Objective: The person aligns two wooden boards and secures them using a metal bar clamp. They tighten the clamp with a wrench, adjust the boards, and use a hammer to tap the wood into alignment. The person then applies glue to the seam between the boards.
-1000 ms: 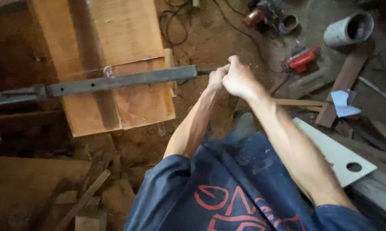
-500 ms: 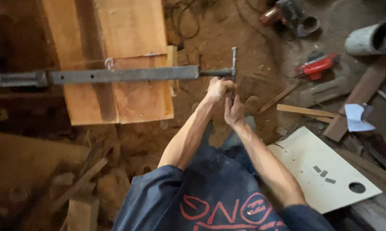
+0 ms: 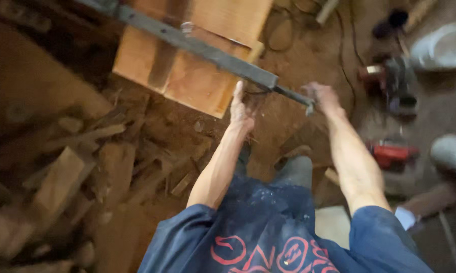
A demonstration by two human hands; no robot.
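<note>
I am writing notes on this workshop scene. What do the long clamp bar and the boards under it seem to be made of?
Long clamp bar: probably steel, dull dark grey, straight-edged and unpainted. Boards: wood, orange-brown with visible grain, apparently unfinished. The right hand is at the clamp's thin screw end, the left hand below the bar.

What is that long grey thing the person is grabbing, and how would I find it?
Start at the big orange-brown wooden board lying on the dirt floor near the top. A long grey metal bar clamp runs slantwise across it; its thin screw end sticks out past the board, where the right hand grips it and the left hand reaches up beside it. It is the only long metal thing among wood scraps.
</note>
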